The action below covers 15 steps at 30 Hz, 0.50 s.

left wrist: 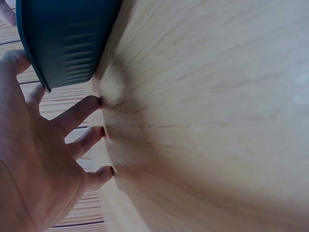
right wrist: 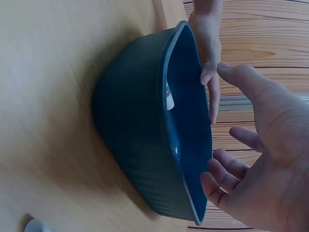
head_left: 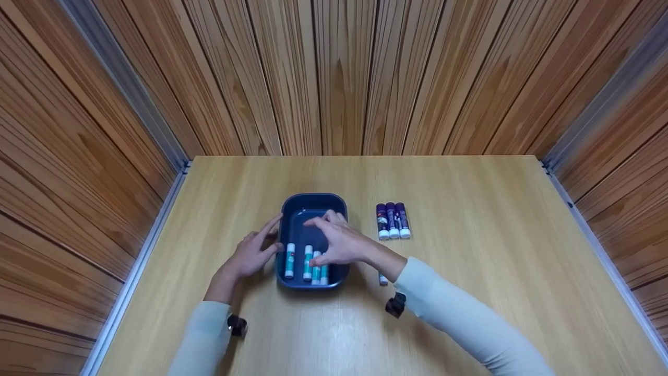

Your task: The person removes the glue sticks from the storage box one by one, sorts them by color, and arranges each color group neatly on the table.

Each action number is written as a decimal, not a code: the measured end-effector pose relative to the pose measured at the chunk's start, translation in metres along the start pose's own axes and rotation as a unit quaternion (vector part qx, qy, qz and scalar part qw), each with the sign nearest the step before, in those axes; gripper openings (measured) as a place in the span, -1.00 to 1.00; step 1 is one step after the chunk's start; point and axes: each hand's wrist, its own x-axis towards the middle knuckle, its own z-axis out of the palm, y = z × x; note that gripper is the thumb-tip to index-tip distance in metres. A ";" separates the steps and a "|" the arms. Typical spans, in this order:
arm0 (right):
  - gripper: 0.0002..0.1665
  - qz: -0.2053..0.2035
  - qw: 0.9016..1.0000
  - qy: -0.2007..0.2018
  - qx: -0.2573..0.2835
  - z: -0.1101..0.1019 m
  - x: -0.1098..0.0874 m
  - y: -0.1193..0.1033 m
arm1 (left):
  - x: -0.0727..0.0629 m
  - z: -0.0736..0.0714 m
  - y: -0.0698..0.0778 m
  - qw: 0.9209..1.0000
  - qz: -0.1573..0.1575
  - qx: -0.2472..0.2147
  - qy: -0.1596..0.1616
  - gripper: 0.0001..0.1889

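Observation:
A dark blue tray [head_left: 313,198] stands on the table. Several glue sticks with white caps and teal labels lie at its near end, among them a glue stick [head_left: 290,260] close to the left wall. My left hand [head_left: 254,253] rests at the tray's left side, thumb and index finger touching the rim; its other fingertips are on the table in the left wrist view. Over the tray hovers my right hand [head_left: 339,241], fingers spread and loosely bent, with nothing in its grasp. The right wrist view shows this hand [right wrist: 270,159] above the rim.
Three purple glue sticks [head_left: 393,221] with white ends lie side by side right of the tray. Beneath the right forearm, the white end of another stick [head_left: 383,280] peeks out. Wood-panelled walls [head_left: 339,78] enclose the table's back and sides.

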 end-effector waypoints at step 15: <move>0.05 0.050 0.998 -0.040 0.004 0.035 0.034 0.006 | -0.001 0.000 -0.003 1.000 0.011 -0.004 0.002 -0.22</move>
